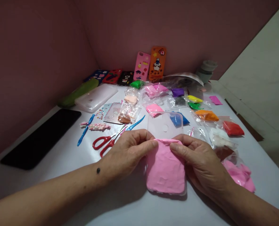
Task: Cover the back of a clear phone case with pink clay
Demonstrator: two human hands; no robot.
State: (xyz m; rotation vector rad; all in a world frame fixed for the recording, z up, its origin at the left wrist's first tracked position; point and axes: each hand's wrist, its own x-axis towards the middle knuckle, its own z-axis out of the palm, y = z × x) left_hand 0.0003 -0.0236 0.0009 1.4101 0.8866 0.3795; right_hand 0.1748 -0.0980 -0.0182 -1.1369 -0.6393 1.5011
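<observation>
A clear phone case (pixel 158 125) is held between my two hands, its far end bare and see-through with a small round hole. Pink clay (pixel 166 169) covers the nearer part of its back, with a thick, uneven upper edge. My left hand (pixel 132 147) grips the case's left side, thumb pressing that clay edge. On the opposite side my right hand (pixel 196 153) grips likewise, its thumb on the clay and its fingers behind the case. Red-handled scissors (pixel 104 142) lie just beyond my left hand, beside a blue modelling tool (pixel 136 123).
Bags of coloured clay, including orange (pixel 206 115), red (pixel 233 128) and pink (pixel 239 175), spread across the white table (pixel 106 204). A black phone (pixel 42 138) lies at left, near another clear case (pixel 97 96). Decorated cases, one orange (pixel 157 64), lean against the back wall.
</observation>
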